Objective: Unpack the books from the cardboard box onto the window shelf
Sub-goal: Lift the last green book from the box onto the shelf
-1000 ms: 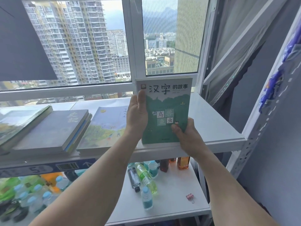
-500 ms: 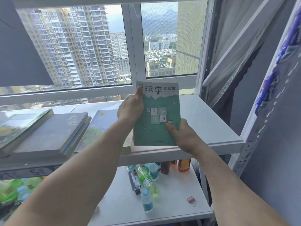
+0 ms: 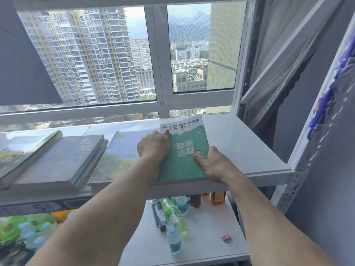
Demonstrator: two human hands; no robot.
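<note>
A green book point(image 3: 184, 150) with a white top band lies nearly flat on the white window shelf point(image 3: 245, 146), its left part over a blue-and-yellow picture book point(image 3: 123, 150). My left hand point(image 3: 153, 146) grips the green book's left edge, thumb on the cover. My right hand point(image 3: 213, 166) holds its lower right corner, thumb on top. Further left on the shelf lie a grey-blue book stack point(image 3: 63, 160) and a green-edged book point(image 3: 23, 150). The cardboard box is out of view.
The window frame point(image 3: 159, 108) runs right behind the shelf. A metal rack post point(image 3: 295, 181) stands at the shelf's right end. Below, a lower white shelf point(image 3: 207, 237) holds several bottles point(image 3: 172, 214) and a binder clip point(image 3: 226, 238).
Both hands lowered the green book from an upright tilt down onto the shelf, and it moved a little away from me toward the window.
</note>
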